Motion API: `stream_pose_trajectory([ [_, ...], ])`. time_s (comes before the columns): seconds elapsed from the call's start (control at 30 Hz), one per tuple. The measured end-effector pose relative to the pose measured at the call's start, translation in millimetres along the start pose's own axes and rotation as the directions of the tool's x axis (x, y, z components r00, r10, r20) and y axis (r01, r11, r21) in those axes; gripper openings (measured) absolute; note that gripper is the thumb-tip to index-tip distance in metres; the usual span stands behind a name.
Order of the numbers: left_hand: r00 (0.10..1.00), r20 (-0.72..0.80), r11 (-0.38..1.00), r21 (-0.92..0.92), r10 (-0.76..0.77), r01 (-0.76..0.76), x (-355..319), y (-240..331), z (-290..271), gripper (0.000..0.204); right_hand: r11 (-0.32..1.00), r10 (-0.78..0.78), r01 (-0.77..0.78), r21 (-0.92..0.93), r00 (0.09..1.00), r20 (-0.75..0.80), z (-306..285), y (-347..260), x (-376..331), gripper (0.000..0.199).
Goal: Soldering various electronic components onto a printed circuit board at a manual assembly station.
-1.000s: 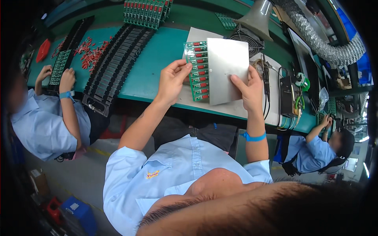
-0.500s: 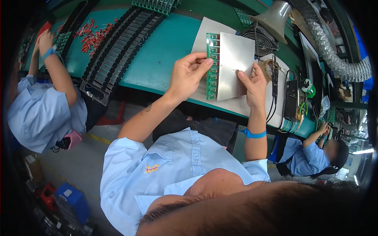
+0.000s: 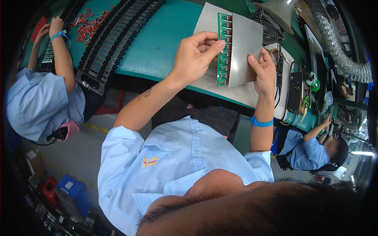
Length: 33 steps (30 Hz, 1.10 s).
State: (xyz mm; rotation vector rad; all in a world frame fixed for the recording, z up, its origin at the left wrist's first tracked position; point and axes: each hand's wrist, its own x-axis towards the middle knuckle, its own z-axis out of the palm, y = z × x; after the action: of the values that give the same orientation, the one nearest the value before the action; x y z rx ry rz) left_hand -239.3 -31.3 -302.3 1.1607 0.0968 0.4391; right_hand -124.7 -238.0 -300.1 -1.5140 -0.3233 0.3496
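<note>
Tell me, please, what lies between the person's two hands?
In the head view, between the left hand and the right hand lie the green circuit board and the grey metal plate covering it.

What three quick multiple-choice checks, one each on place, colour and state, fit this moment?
1. Where is the green board?
A. beside the metal plate's left edge
B. on the floor
C. inside the fan

2. What colour is the band on the right wrist?
A. red
B. blue
C. yellow

3. What is the left hand doing?
A. hanging free
B. resting flat on the bench
C. pinching the board

A: the board lies along the plate's left edge.
B: the band is blue.
C: thumb and fingertips close on the board's edge.
</note>
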Motion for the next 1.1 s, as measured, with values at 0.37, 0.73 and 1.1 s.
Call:
stream_pose_trajectory([
  [0.37,1.0,-0.018,0.995,0.102,-0.016,0.017,1.6,-1.4,-2.5,0.024,1.0,0.02,-0.02,-0.015,1.0,0.014,-4.0,0.2,2.8,0.064],
  [0.73,0.998,0.028,0.888,0.455,0.057,-0.063,6.3,4.4,-4.6,0.031,0.972,-0.205,0.214,-0.093,0.974,0.094,3.8,-10.2,-16.5,0.053],
  [1.1,0.913,0.259,0.81,0.428,0.315,-0.401,15.2,-10.7,11.4,0.037,0.9,-0.341,0.307,-0.309,0.938,-0.062,-17.5,-9.7,-42.4,0.029],
])
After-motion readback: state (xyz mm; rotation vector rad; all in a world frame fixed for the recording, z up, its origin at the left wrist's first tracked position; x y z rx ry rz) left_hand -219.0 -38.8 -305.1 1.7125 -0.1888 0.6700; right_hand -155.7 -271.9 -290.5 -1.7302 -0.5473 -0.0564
